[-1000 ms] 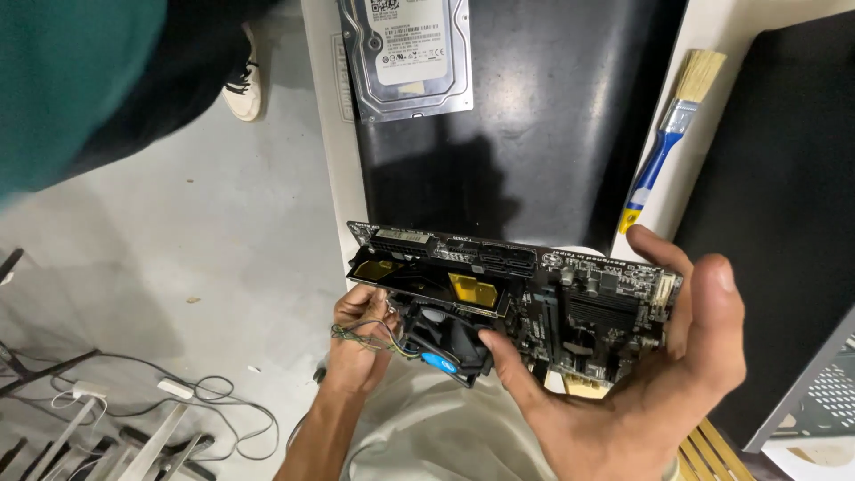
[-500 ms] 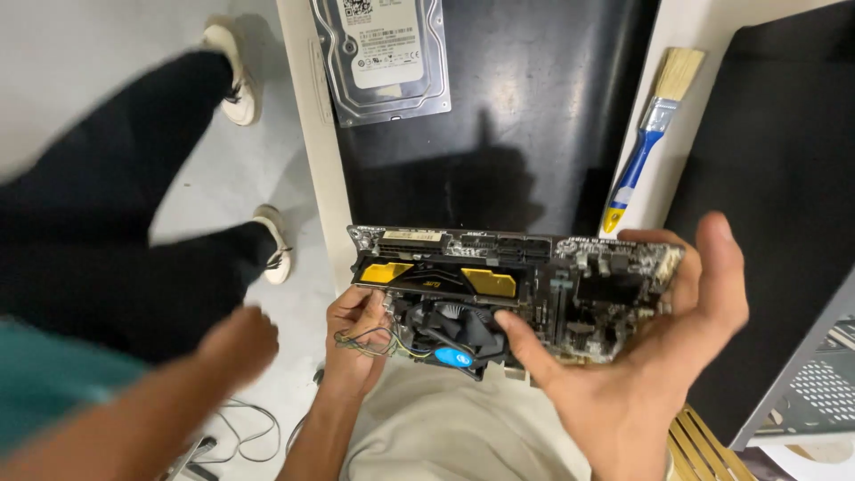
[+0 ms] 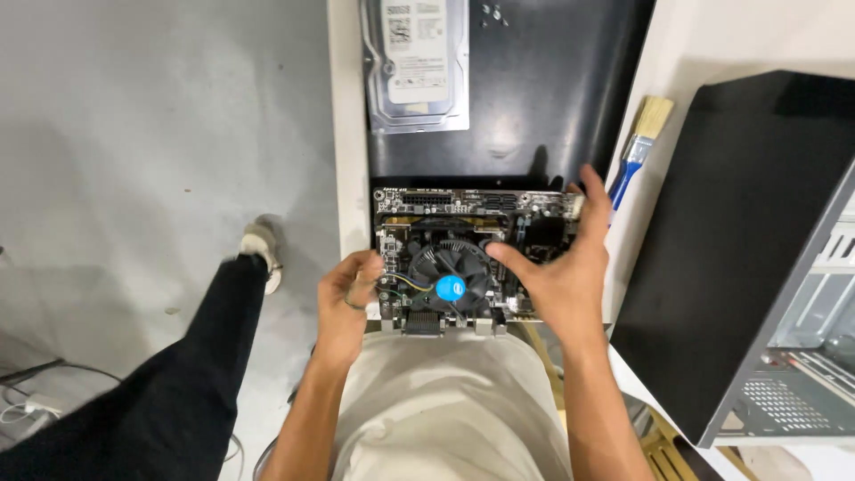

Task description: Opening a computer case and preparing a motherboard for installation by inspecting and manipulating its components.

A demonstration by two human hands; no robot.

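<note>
Tilted a moment ago, the motherboard (image 3: pixel 472 254) now lies flat at the worktop's (image 3: pixel 349 134) near edge, long axis crosswise; left hand (image 3: pixel 347 298) seemingly pinches its left edge, right hand (image 3: pixel 557 267) fingers spread across it.

head view, steeply downward, close

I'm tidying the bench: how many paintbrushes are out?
1: a blue-handled paintbrush lies on the white table beyond the right hand, beside the black mat. Others may be hidden.
</note>
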